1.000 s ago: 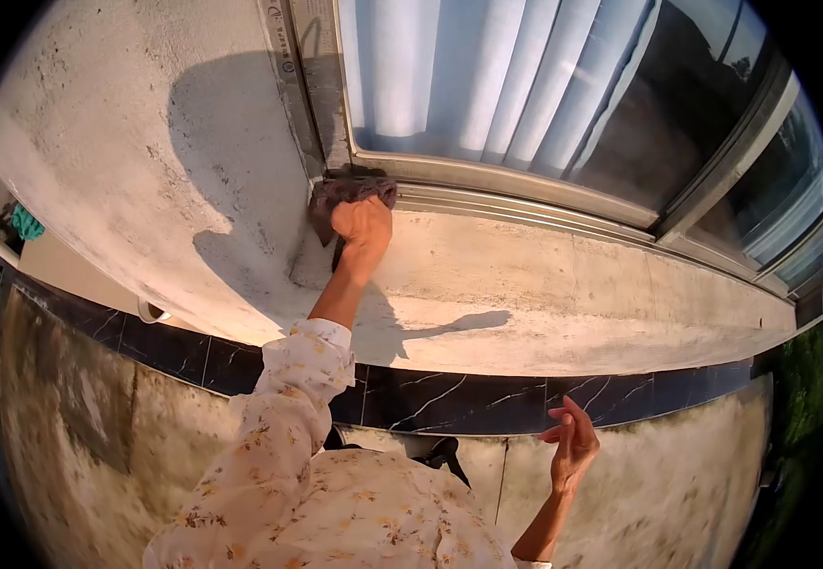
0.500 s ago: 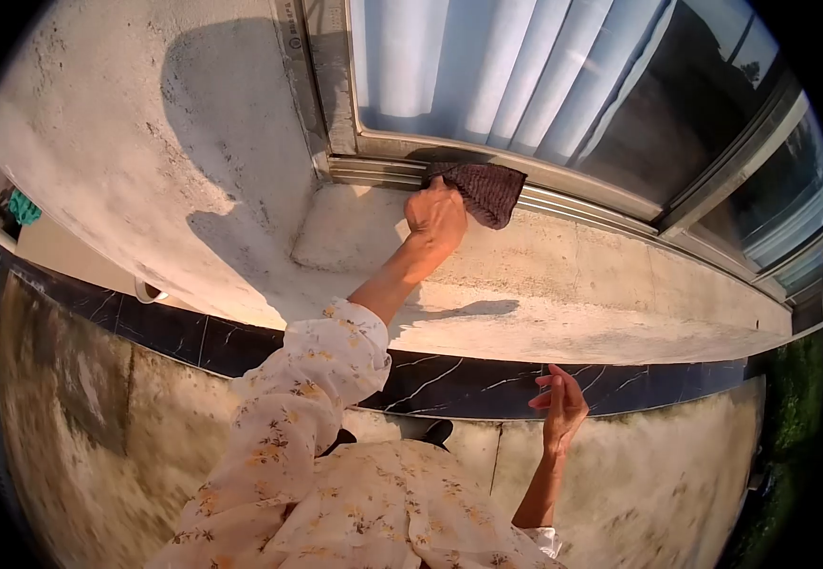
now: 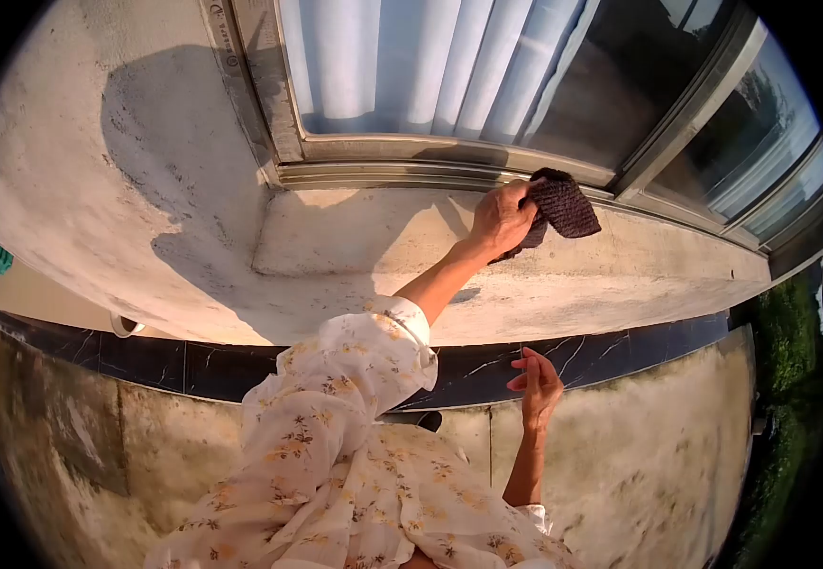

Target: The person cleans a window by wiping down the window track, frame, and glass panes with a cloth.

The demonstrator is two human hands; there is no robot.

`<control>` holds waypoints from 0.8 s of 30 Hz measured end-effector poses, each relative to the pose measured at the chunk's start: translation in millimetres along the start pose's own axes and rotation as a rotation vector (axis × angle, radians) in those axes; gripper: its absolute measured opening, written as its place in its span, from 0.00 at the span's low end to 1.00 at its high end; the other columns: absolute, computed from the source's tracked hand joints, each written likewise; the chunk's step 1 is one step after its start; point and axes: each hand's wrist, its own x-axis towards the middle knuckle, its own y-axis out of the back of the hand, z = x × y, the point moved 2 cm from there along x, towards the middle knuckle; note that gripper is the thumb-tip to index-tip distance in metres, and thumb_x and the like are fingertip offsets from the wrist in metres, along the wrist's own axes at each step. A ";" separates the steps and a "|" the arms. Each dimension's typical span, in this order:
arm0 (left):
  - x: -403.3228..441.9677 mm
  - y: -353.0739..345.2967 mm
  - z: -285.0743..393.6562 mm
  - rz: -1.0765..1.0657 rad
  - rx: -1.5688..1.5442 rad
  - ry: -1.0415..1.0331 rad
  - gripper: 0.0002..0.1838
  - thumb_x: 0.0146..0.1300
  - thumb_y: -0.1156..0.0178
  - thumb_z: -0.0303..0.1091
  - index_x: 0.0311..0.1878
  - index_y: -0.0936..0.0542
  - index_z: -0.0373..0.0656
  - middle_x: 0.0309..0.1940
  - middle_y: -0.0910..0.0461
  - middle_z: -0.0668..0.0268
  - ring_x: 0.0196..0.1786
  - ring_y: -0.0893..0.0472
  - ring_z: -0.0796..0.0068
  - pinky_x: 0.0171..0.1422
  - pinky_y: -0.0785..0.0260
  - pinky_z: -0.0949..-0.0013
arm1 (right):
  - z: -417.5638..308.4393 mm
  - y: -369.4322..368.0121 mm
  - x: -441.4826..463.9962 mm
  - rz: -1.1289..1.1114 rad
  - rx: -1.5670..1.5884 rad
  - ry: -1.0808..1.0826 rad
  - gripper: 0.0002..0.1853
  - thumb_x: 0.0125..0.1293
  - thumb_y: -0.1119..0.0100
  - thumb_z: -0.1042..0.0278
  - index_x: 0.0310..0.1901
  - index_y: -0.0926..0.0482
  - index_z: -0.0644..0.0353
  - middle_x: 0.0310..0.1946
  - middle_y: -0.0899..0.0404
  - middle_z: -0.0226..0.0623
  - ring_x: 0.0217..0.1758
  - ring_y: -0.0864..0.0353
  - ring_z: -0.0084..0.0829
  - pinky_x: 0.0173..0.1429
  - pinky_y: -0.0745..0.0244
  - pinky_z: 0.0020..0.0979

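My left hand [image 3: 504,220] is closed round a dark, ribbed cloth [image 3: 566,205], which spreads out to the right of my fingers and hangs partly below them. The cloth lies against the metal window track [image 3: 383,175], above the pale concrete sill [image 3: 336,223]. Lower right, my right hand [image 3: 538,382] hovers over the dark tile strip with nothing in it, its fingers apart and slightly curled.
Above the track stands a sliding window with a metal frame [image 3: 393,150] and light curtains [image 3: 411,66]. Rough wall [image 3: 42,161] rises at the left. Below run a dark marbled tile strip [image 3: 231,370] and a stained floor [image 3: 639,446]. Green plants [image 3: 791,351] show at the right.
My left hand has moved the cloth from the track's left corner rightward along it. The cloth hangs more spread out. My right hand stays low, and the view has shifted.
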 end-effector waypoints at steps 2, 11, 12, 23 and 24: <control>-7.0 46.7 23.6 0.146 -0.323 0.094 0.08 0.60 0.50 0.26 0.38 0.23 0.35 0.23 0.23 0.58 0.27 0.25 0.72 0.34 0.34 0.68 | 2.7 4.2 2.6 0.034 0.048 -0.004 0.13 0.68 0.50 0.66 0.46 0.22 0.66 0.29 0.19 0.36 0.17 0.25 0.20 0.22 0.29 0.19; -39.8 215.7 -58.2 0.526 0.681 0.481 0.16 0.64 0.53 0.39 0.40 0.21 0.37 0.39 0.22 0.56 0.42 0.27 0.58 0.45 0.39 0.55 | 42.7 29.5 -31.2 0.145 0.064 -0.106 0.13 0.68 0.50 0.65 0.46 0.22 0.65 0.28 0.19 0.35 0.17 0.26 0.20 0.21 0.29 0.20; -36.8 201.2 -48.9 0.411 1.129 0.342 0.18 0.63 0.52 0.41 0.40 0.20 0.37 0.41 0.23 0.55 0.47 0.29 0.53 0.48 0.42 0.49 | 48.5 32.8 -34.6 0.160 0.062 -0.124 0.13 0.68 0.50 0.65 0.46 0.22 0.65 0.28 0.19 0.35 0.17 0.26 0.20 0.21 0.29 0.20; -0.4 -105.1 -30.2 -0.302 0.468 -0.182 0.13 0.56 0.43 0.33 0.41 0.23 0.33 0.45 0.27 0.59 0.50 0.32 0.64 0.55 0.40 0.58 | 64.6 57.4 -21.9 0.100 0.009 -0.194 0.13 0.68 0.51 0.66 0.45 0.22 0.65 0.28 0.19 0.35 0.18 0.23 0.21 0.23 0.28 0.20; 10.2 -130.3 -19.0 -0.314 0.050 0.065 0.15 0.60 0.45 0.36 0.44 0.24 0.34 0.48 0.28 0.61 0.52 0.32 0.67 0.58 0.41 0.61 | 60.6 66.3 -13.7 0.078 -0.029 -0.173 0.13 0.68 0.51 0.66 0.45 0.22 0.65 0.28 0.19 0.35 0.18 0.23 0.20 0.22 0.28 0.20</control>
